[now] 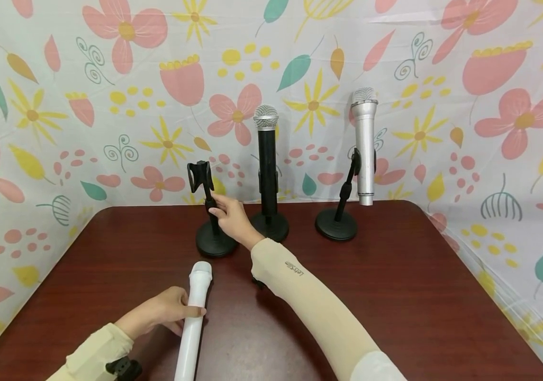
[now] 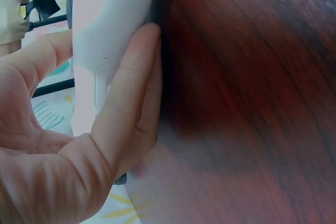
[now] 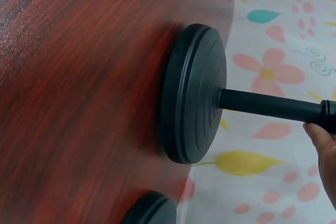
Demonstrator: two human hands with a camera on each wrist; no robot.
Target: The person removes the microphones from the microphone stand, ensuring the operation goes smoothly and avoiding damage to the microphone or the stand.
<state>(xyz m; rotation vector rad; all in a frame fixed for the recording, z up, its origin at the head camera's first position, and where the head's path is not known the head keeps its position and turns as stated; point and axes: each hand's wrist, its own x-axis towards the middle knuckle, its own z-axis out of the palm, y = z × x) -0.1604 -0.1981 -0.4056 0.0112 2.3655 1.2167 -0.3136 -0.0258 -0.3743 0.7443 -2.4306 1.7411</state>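
My left hand [image 1: 164,309] grips a white microphone [image 1: 195,296], thumb and fingers on opposite sides of its body. The left wrist view shows that white microphone [image 2: 113,14] close up, above the wooden surface. Farther back, my right hand [image 1: 233,214] pinches the upper pole of a black microphone stand [image 1: 216,241] whose clip at the top holds nothing. In the right wrist view a finger of the right hand [image 3: 326,150] touches the collar of this stand's pole, and its round base [image 3: 202,98] shows whole.
Right of the held stand, a black microphone with a silver head [image 1: 267,153] stands upright in a second stand [image 1: 278,226]. A silver microphone [image 1: 365,143] sits in a third stand [image 1: 336,226]. Behind the brown table [image 1: 424,296] hangs a flowered cloth [image 1: 124,100].
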